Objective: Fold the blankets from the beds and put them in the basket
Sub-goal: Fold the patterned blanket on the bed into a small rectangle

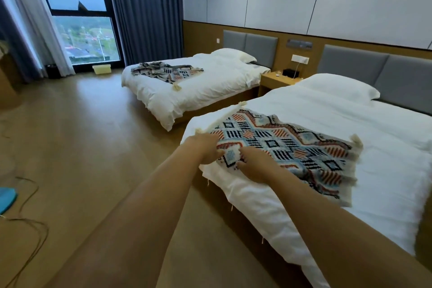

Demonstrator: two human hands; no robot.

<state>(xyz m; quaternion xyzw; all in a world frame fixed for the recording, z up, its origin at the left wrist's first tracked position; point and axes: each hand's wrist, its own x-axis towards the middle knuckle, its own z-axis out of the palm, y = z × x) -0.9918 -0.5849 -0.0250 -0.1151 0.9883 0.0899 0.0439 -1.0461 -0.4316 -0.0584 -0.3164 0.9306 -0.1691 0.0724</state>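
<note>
A patterned blanket [289, 147] in blue, orange and black with cream tassels lies folded flat near the foot of the near bed [385, 147]. My left hand [205, 147] grips its near left corner. My right hand [254, 163] grips the blanket's near edge right beside it. A second patterned blanket [168, 72] lies crumpled on the far bed [210, 86]. A pale yellow basket [101, 69] stands on the floor by the window.
A wooden nightstand [278, 82] sits between the beds. Wide wooden floor stretches left of the beds. Loose cables [30, 224] and a blue object [7, 199] lie on the floor at the left edge. Dark curtains [145, 11] flank the window.
</note>
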